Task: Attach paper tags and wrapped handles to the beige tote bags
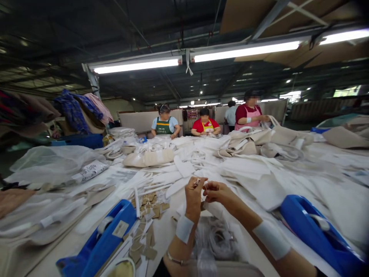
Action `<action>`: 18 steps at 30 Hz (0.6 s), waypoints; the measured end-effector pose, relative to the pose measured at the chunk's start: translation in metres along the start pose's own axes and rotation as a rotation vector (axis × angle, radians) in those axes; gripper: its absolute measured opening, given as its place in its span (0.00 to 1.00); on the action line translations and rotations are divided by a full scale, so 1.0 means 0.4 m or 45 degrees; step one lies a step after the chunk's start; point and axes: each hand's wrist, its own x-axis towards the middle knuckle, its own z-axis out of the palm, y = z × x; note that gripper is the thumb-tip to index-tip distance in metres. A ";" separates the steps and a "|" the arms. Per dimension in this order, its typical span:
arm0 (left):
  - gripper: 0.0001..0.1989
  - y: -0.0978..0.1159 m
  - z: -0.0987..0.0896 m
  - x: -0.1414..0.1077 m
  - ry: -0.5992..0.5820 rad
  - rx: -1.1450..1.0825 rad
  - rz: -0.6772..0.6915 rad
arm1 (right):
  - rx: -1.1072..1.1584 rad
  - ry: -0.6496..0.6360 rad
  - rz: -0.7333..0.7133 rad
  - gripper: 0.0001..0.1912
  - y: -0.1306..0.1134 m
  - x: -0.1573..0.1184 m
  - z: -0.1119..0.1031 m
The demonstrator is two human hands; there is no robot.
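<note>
My left hand (193,196) is raised over the front middle of the table, its fingers closed round a small bunch of thin white string. Beside it, nearly touching, my right hand (215,192) pinches something at the fingertips, too small to make out. Below both hands is a clear plastic-wrapped bundle (219,240) with coiled pale material inside. Brown cardboard tags (150,242) with white strings lie in a loose pile left of my hands.
Blue tape dispensers stand at the left (100,238) and right (319,234). White and beige fabric pieces (253,177) cover much of the table. Several people are across it; another person's hand (14,200) shows at the left edge. Clear plastic (54,161) lies back left.
</note>
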 end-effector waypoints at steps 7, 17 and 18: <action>0.18 -0.010 -0.009 0.008 -0.032 -0.361 -0.178 | -0.024 0.070 -0.021 0.18 0.001 0.027 0.005; 0.18 0.016 -0.007 -0.004 0.078 -0.235 -0.042 | 0.106 -0.085 -0.032 0.20 0.007 0.069 0.011; 0.17 0.021 -0.008 -0.005 0.093 -0.179 -0.006 | 0.133 -0.129 -0.036 0.20 0.008 0.074 0.013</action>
